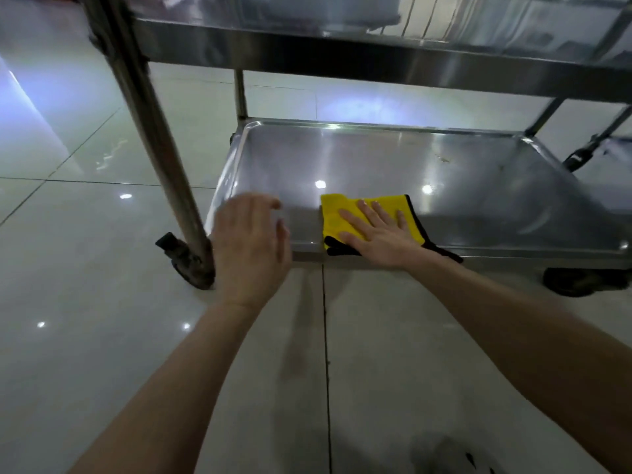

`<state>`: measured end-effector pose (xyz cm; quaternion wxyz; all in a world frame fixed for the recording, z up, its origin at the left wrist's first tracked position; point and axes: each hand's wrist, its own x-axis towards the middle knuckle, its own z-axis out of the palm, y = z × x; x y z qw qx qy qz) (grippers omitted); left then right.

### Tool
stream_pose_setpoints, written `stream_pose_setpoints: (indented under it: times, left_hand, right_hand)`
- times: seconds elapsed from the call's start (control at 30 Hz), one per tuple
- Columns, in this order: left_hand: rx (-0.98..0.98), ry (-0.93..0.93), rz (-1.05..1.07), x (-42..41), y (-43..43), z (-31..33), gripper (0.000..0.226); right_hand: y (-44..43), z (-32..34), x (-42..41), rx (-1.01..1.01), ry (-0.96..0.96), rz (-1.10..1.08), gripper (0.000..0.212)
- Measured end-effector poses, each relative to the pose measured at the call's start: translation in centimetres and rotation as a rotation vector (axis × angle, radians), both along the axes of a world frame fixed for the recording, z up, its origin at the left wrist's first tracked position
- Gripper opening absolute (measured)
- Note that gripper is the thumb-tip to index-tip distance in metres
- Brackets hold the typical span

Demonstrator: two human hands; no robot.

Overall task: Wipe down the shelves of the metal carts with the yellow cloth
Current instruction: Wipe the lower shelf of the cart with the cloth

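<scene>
A yellow cloth [337,215] with black trim lies on the front edge of the metal cart's bottom shelf [393,165]. My right hand [379,230] presses flat on the cloth with straight, spread fingers. My left hand [251,241] hovers over the shelf's front left corner, fingers relaxed and slightly bent, holding nothing. A higher shelf [342,53] of the same cart spans the top of the view.
A thick cart post [150,131] stands just left of my left hand, with a dark caster [186,261] at its foot. Another caster [578,280] sits at the front right. Glossy floor tiles [85,268] surround the cart. Part of another cart's frame [595,145] shows at right.
</scene>
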<state>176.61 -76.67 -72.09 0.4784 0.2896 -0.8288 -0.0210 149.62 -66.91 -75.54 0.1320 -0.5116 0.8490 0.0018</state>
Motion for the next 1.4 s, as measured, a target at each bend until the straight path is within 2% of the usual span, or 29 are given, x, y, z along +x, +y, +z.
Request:
stream_pose_setpoints:
  times: [0.07,0.17,0.23,0.37,0.43,0.53,0.63,0.73,0.87,1.13,1.4]
  left_hand:
    - [0.167,-0.211,-0.122,-3.0,1.3,-0.5,0.03]
    - [0.395,-0.437,-0.088,-6.1,1.3,-0.9,0.041]
    - [0.42,-0.503,-0.08,-7.3,1.2,-1.4,0.044]
    - [0.377,-0.574,-0.019,-9.4,1.9,-2.5,0.048]
    - [0.392,-0.62,0.008,-11.4,2.5,-2.5,0.051]
    - [0.4,-0.636,-0.014,-15.7,3.3,-2.2,0.054]
    - [0.399,-0.671,-0.026,-19.4,4.1,-2.3,0.055]
    - [0.375,-0.745,0.026,-20.2,4.3,-3.0,0.054]
    - [0.383,-0.77,0.052,-20.2,4.3,-3.5,0.055]
    - [0.355,-0.724,0.104,-20.1,4.3,-4.2,0.052]
    - [0.343,-0.702,0.107,-20.2,4.5,-4.3,0.063]
  right_hand:
    - [0.0,-0.3,-0.1,-0.028,-0.01,0.013,0.086]
    - [0.7,-0.7,-0.9,-0.067,0.017,0.064,0.076]
    - [2.0,-0.8,-2.4,-0.089,0.03,0.096,0.071]
    - [6.9,-0.6,-7.9,-0.11,0.027,0.091,0.079]
    - [9.4,-0.4,-11.3,-0.102,0.029,0.066,0.074]
    - [12.4,-0.4,-16.6,-0.073,0.022,-0.017,0.07]
    - [13.4,-0.4,-20.8,-0.07,0.024,-0.059,0.078]
    - [12.1,-0.5,-23.6,-0.089,0.028,-0.097,0.084]
    - [7.4,-0.5,-25.6,-0.071,0.06,-0.169,0.081]
    - [-2.9,-0.5,-22.4,-0.079,0.082,-0.118,0.079]
    - [-4.5,-1.1,-18.2,-0.096,0.079,-0.022,0.081]
